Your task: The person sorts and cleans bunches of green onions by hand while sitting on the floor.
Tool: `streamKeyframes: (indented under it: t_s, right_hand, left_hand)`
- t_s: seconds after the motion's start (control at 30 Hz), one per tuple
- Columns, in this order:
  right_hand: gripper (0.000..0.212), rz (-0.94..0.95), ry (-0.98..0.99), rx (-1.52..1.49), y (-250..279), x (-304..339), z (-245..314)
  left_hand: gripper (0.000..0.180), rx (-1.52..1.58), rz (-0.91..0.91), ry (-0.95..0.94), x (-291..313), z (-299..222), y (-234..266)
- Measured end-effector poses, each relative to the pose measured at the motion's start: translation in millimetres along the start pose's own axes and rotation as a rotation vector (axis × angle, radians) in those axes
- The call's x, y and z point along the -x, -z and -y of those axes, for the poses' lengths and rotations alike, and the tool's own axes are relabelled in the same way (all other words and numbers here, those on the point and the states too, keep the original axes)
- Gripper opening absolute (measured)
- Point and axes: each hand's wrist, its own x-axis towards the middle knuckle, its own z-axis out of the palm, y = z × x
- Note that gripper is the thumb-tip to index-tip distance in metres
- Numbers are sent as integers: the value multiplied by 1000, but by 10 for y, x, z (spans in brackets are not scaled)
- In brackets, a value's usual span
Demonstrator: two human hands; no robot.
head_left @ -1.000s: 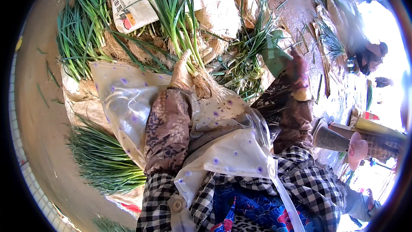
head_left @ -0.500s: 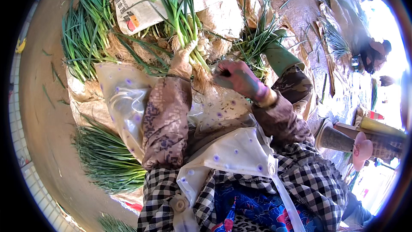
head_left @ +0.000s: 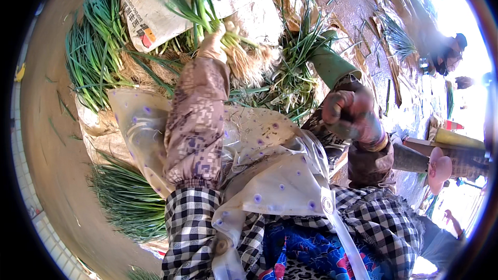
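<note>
The left hand (head_left: 213,45) is closed around a bunch of green onions (head_left: 199,5), gripping it just above the pale, stringy roots, with the leaves fanning up over a printed sack (head_left: 155,15). The right hand (head_left: 348,113) is curled into a loose fist holding nothing visible, raised above a spotted plastic apron (head_left: 259,150), well apart from the bunch

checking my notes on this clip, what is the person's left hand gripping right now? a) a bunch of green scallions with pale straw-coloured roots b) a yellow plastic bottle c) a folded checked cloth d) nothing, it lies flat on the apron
a: the left hand is closed around a bunch of green scallions with pale straw-coloured roots, held up above the translucent dotted plastic apron, roots hanging beside the hand.
</note>
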Motion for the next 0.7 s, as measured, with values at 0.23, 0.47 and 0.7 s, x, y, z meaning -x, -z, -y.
streamKeyframes:
  t_s: [0.23,0.47,0.7]
  right_hand:
    - [48,-300,25,504,-16,-487,-619]
    - [31,-345,-23,-138,-219,-1327,-479]
    - [20,-109,59,54,-405,-86,3]
  left_hand:
    - [30,146,77,-117,37,-211,-527]
    - [32,72,98,-227,-256,-46,-699]
    - [38,127,-96,-203,-179,-458,-223]
